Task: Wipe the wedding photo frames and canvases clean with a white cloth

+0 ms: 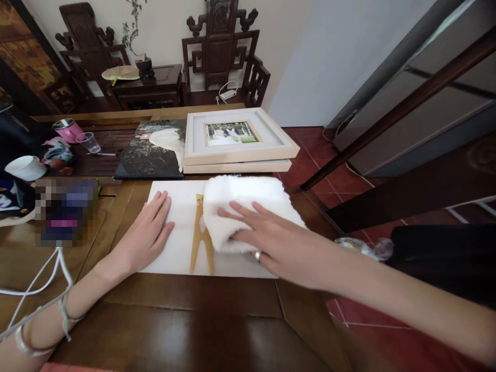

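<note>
The left hand (149, 237), fingers together, lay on a white board (178, 253). The right hand (271, 240), fingers spread, touched fluffy cloth (251, 189), two o'clock from the yellow piece (198, 237)

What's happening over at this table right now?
A person is working with a white panel on the wooden table. The left hand rests palm-down on its left side, while the right hand is on a fluffy white cloth lying over its right part; whether its grip is closed can't be told. A yellow A-shaped piece lies on the panel between the hands. Beyond it, a framed photo sits on another frame.
</note>
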{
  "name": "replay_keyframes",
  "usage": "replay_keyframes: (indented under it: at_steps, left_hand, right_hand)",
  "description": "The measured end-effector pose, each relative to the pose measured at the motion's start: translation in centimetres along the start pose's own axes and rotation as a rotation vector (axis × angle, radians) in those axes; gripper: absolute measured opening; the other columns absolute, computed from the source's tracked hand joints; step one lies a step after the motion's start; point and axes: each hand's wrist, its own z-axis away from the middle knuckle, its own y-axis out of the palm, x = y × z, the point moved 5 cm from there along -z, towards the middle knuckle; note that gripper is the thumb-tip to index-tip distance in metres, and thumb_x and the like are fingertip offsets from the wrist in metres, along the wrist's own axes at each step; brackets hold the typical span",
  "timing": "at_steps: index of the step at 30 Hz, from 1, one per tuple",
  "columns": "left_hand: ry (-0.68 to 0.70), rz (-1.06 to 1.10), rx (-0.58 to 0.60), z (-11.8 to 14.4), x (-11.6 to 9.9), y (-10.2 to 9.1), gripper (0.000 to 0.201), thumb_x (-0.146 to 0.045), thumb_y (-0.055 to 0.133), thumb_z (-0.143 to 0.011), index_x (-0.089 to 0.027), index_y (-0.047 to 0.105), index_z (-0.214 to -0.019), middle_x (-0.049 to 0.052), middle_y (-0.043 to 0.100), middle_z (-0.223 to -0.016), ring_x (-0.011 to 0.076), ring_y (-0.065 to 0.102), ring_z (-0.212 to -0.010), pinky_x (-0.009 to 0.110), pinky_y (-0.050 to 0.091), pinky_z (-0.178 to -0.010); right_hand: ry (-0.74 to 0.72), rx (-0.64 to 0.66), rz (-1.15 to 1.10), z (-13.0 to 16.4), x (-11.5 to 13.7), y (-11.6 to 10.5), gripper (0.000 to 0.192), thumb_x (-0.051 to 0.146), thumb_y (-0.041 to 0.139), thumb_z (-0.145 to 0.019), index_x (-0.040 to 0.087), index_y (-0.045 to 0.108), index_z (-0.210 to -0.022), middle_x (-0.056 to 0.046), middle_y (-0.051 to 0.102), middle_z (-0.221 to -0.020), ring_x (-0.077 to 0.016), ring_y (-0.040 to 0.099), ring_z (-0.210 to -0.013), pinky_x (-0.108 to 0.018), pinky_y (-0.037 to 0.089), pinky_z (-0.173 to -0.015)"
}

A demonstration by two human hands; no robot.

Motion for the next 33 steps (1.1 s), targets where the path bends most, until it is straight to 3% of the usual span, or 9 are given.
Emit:
replay_keyframes:
  at_steps: [5, 8, 11, 14, 18, 21, 26, 29, 33]
  left_hand:
    - [0.000, -0.004, 0.009, 0.0, 0.0, 0.0, 0.059, -0.041, 0.026, -0.102, -0.014, 0.020, -0.155, 0.014, 0.019, -0.162, 0.0304, 0.012, -0.150, 0.052, 0.017, -0.121]
    - [0.005, -0.009, 0.009, 0.0, 0.0, 0.0, 0.059, -0.041, 0.027, -0.102, -0.014, 0.020, -0.155, 0.014, 0.019, -0.162, 0.0304, 0.012, -0.150, 0.052, 0.017, -0.120]
    - [0.002, -0.004, 0.008, 0.0, 0.1, 0.1, 0.059, -0.041, 0.027, -0.102, -0.015, 0.019, -0.155, 0.013, 0.019, -0.162, 0.0303, 0.012, -0.150, 0.052, 0.017, -0.120]
    - [-0.001, -0.001, 0.015, -0.1, 0.1, 0.1, 0.059, -0.042, 0.026, -0.102, -0.014, 0.020, -0.155, 0.014, 0.019, -0.162, 0.0295, 0.012, -0.150, 0.051, 0.017, -0.120]
    - [-0.002, 0.001, 0.017, -0.2, 0.1, 0.3, 0.060, -0.043, 0.025, -0.102, -0.012, 0.021, -0.154, 0.015, 0.018, -0.162, 0.0298, 0.013, -0.150, 0.051, 0.016, -0.120]
    - [-0.006, 0.017, 0.015, -0.2, 0.1, 0.3, 0.060, -0.044, 0.024, -0.102, -0.013, 0.021, -0.154, 0.013, 0.018, -0.163, 0.0294, 0.012, -0.150, 0.051, 0.016, -0.121]
    - [-0.031, 0.088, 0.027, -0.1, 0.3, 0.1, 0.059, -0.042, 0.023, -0.102, -0.012, 0.023, -0.154, 0.012, 0.017, -0.163, 0.0265, 0.011, -0.150, 0.048, 0.013, -0.121]
    - [-0.039, 0.110, 0.025, -0.1, 0.4, 0.1, 0.058, -0.039, 0.024, -0.102, -0.011, 0.024, -0.153, 0.013, 0.018, -0.163, 0.0266, 0.011, -0.150, 0.048, 0.014, -0.121]
    - [-0.047, 0.084, 0.014, -0.1, 0.4, 0.2, 0.058, -0.037, 0.025, -0.102, -0.008, 0.025, -0.152, 0.015, 0.019, -0.162, 0.0272, 0.011, -0.150, 0.049, 0.014, -0.121]
  right_hand:
    - [-0.055, -0.106, -0.004, -2.5, -3.9, -0.2, 0.051, -0.001, 0.045, -0.075, 0.013, 0.061, -0.122, -0.015, 0.034, -0.156, -0.0279, 0.011, -0.147, -0.059, 0.016, -0.118]
    - [-0.047, -0.169, -0.049, -2.7, -4.3, -0.2, 0.055, -0.002, 0.043, -0.073, 0.017, 0.059, -0.122, -0.013, 0.041, -0.153, -0.0257, 0.014, -0.147, -0.058, 0.017, -0.118]
    - [0.005, -0.184, -0.057, -1.7, -2.7, -0.4, 0.054, -0.004, 0.041, -0.072, 0.018, 0.062, -0.116, -0.010, 0.039, -0.154, -0.0281, 0.017, -0.146, -0.059, 0.019, -0.118]
    - [0.021, -0.089, -0.066, 0.5, 0.3, 0.3, 0.050, -0.004, 0.043, -0.072, 0.019, 0.067, -0.109, -0.009, 0.037, -0.155, -0.0303, 0.023, -0.145, -0.058, 0.028, -0.115]
    - [-0.080, 0.026, -0.058, 3.2, 4.0, 2.5, 0.039, 0.003, 0.059, -0.070, 0.021, 0.071, -0.102, -0.013, 0.045, -0.149, -0.0403, 0.038, -0.137, -0.061, 0.042, -0.105]
    - [-0.117, 0.074, -0.079, 3.7, 4.8, 3.1, 0.031, 0.009, 0.064, -0.069, 0.022, 0.072, -0.096, -0.012, 0.051, -0.145, -0.0417, 0.046, -0.132, -0.060, 0.046, -0.102]
    - [0.005, 0.007, -0.121, 1.9, 2.6, 0.2, 0.049, -0.002, 0.049, -0.072, 0.023, 0.067, -0.109, -0.005, 0.042, -0.153, -0.0316, 0.037, -0.140, -0.051, 0.038, -0.112]
    - [0.070, -0.078, -0.094, -0.1, 0.4, -0.5, 0.054, -0.003, 0.045, -0.076, 0.019, 0.061, -0.123, -0.010, 0.043, -0.152, -0.0328, 0.028, -0.144, -0.055, 0.032, -0.114]
    - [0.075, -0.196, -0.049, -3.0, -1.7, 0.1, 0.054, 0.000, 0.046, -0.080, 0.016, 0.054, -0.132, -0.016, 0.050, -0.145, -0.0336, 0.024, -0.145, -0.060, 0.026, -0.115]
